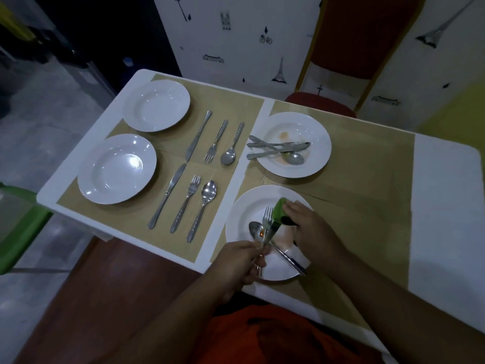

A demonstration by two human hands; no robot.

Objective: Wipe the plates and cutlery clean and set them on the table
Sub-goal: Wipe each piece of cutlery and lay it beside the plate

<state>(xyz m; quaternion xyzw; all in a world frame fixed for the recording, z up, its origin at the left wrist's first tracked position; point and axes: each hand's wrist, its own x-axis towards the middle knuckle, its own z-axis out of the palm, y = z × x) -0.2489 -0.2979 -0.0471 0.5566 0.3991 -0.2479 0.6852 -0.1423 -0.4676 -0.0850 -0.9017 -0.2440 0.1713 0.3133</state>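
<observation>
White surface (446, 195) with tan mats beside Eiffel-print wallpaper (249, 35); left hand (236, 261) grips a steel fork (267, 219), right hand (312, 227) pinches a green cloth (279, 210).

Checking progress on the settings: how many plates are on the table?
4: two clean plates at the left, far and near; two dirty ones at the right, far and near, under the hands.

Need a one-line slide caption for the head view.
Left hand holds a fork over the near dirty plate while right hand wipes it with a green cloth.
</observation>
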